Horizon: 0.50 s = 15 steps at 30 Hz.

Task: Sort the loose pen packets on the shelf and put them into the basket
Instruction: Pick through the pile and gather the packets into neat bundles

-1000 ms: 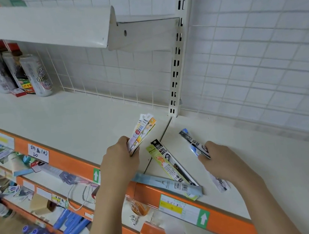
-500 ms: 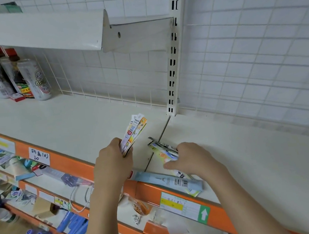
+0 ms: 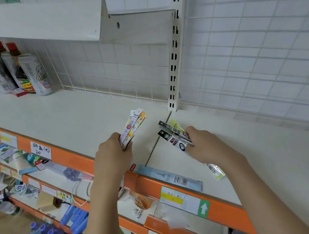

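Note:
My left hand (image 3: 113, 155) grips a stack of white and orange pen packets (image 3: 133, 126) that fans upward above the cream shelf (image 3: 62, 116). To its right, my right hand (image 3: 205, 145) holds a bunch of black and yellow-green pen packets (image 3: 171, 132), lifted off the shelf, their lower ends sticking out below the wrist. One pale blue pen packet (image 3: 168, 176) lies flat along the shelf's front edge between my arms. No basket is in view.
An orange price rail (image 3: 227, 208) runs along the shelf front. Cans and a dark bottle (image 3: 33, 75) stand at the back left. A white upright post (image 3: 174, 56) and wire grid back the shelf. Lower shelves hold cluttered stationery and blue pens (image 3: 74, 218).
My right hand gathered the black and green packets from the shelf and now holds them lifted. The left hand kept its stack almost still.

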Tool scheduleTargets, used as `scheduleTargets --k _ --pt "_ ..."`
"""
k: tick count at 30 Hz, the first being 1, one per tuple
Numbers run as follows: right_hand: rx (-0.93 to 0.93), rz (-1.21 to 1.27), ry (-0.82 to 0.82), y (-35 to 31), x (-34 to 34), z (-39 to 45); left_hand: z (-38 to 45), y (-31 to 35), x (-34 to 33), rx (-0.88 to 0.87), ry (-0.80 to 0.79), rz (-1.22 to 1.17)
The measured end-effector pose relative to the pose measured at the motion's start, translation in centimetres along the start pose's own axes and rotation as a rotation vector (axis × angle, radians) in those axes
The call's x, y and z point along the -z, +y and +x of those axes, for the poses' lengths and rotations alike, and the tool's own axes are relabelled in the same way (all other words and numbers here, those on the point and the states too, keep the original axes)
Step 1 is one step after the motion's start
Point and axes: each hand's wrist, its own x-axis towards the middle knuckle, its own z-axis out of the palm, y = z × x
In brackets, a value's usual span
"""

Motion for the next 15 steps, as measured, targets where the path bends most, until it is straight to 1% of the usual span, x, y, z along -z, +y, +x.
scheduleTargets --k 4,6,7,9,12,13,15 --pt "0.038 -0.011 0.077 -0.8 -0.7 -0.4 -0.1 -0.3 0.2 0.003 0.01 -0.013" --pt "0.077 0.04 0.072 -1.5 -0.8 -0.7 0.1 -0.5 0.5 0.016 0.02 -0.017" --pt "0.092 0.088 0.052 -1.8 -0.8 -0.8 0.2 -0.7 0.6 0.022 0.027 -0.012" --pt "0.11 0.135 -0.044 -2.3 -0.9 -1.0 0.3 -1.1 1.0 0.037 0.044 -0.005" --pt "0.162 0.081 -0.246 -2.6 -1.4 -0.8 0.4 -1.8 1.5 0.059 0.06 0.004" --pt "0.174 0.071 -0.281 -2.5 -1.6 -0.6 0.4 -2.0 1.6 0.06 0.065 0.011" --pt "0.181 0.06 -0.3 -2.4 -2.0 -0.3 0.5 -2.2 1.8 0.061 0.071 0.025"
